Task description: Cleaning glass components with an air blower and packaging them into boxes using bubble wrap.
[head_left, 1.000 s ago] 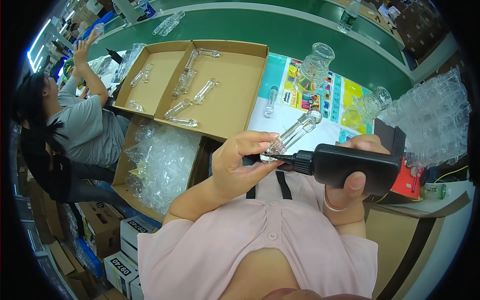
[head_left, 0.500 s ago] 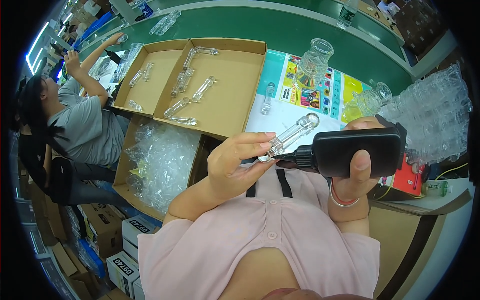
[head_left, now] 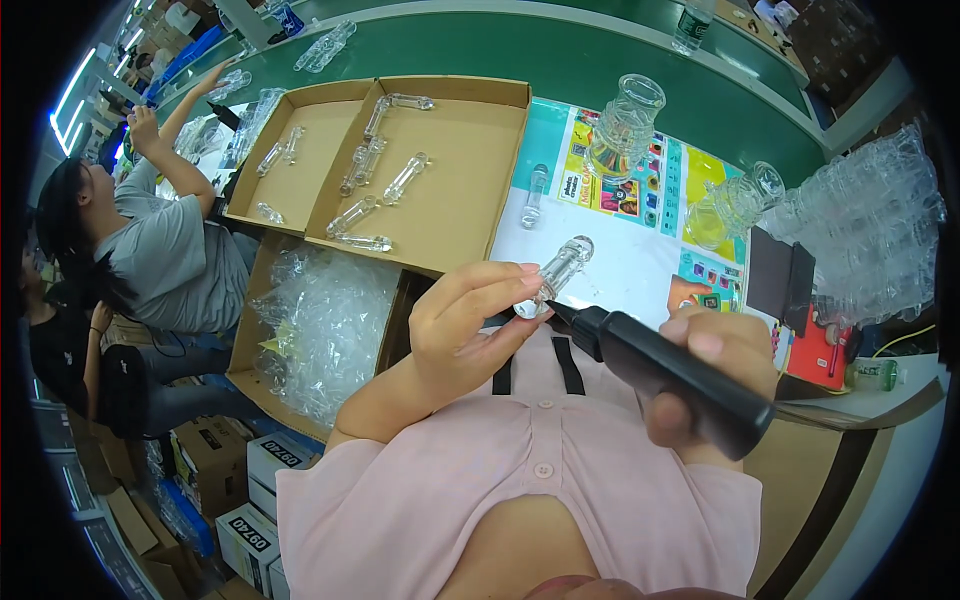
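Note:
My left hand (head_left: 462, 325) pinches a clear, knobbed tube (head_left: 562, 268) near its lower end, between thumb and fingers. The tube tilts up to the right, its rounded end away from me. Wrapped in my right hand (head_left: 718, 365) is a black squeeze bottle (head_left: 690, 380) with a narrow pointed nozzle. The nozzle's tip is at the tube's lower end, by my left fingertips; whether it touches I cannot tell. A similar clear tube (head_left: 535, 196) lies on the white sheet beyond.
Ahead on the left, a shallow cardboard tray (head_left: 430, 170) holds several clear tubes. Below it is a box of plastic bags (head_left: 325, 325). A clear vase-like piece (head_left: 627, 125) stands on the table; another (head_left: 735, 205) lies beside stacked clear pieces (head_left: 865, 220). A co-worker (head_left: 160, 240) is at left.
My right hand has turned the black bottle so its base swings down toward me. The tube in my left hand has tilted more upright and swung a little left.

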Motion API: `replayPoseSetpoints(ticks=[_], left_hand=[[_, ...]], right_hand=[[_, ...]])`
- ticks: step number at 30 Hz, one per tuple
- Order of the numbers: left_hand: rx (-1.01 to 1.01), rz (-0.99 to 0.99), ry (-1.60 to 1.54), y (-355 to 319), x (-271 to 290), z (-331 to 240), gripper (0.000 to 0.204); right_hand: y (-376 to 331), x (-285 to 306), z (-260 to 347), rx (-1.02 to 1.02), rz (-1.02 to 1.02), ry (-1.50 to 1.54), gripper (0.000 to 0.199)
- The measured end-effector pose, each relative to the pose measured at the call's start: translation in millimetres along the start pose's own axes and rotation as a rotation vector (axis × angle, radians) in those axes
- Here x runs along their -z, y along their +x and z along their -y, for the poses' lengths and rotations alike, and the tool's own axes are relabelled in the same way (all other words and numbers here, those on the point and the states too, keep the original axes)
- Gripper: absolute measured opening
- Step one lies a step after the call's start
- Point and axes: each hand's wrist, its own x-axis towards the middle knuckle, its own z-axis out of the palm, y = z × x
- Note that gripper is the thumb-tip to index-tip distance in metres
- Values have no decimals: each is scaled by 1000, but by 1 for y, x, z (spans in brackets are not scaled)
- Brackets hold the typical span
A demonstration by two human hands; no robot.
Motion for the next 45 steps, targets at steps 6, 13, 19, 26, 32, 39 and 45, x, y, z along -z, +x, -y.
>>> replayPoseSetpoints(ticks=[6,13,19,26,32,39,45], left_hand=[[120,44,-68,-2,3,-2,39],[568,67,-640,-9,5,-7,39],[759,189,-996,-7,11,-5,41],[680,115,-894,-10,6,-3,36],[477,31,-624,-9,3,-1,34],[123,20,-109,-4,7,3,36],[-27,23,59,-4,8,2,43]], right_hand=[[0,2,-5,272,97,-55,50],[-6,-6,-9,294,-38,64,47],[-8,-10,-16,391,-85,121,46],[-9,-15,-16,476,-101,151,25],[-8,-15,-16,499,-33,127,29],[-7,-17,-13,494,-16,86,30],[-16,-14,-16,312,-41,137,35]])
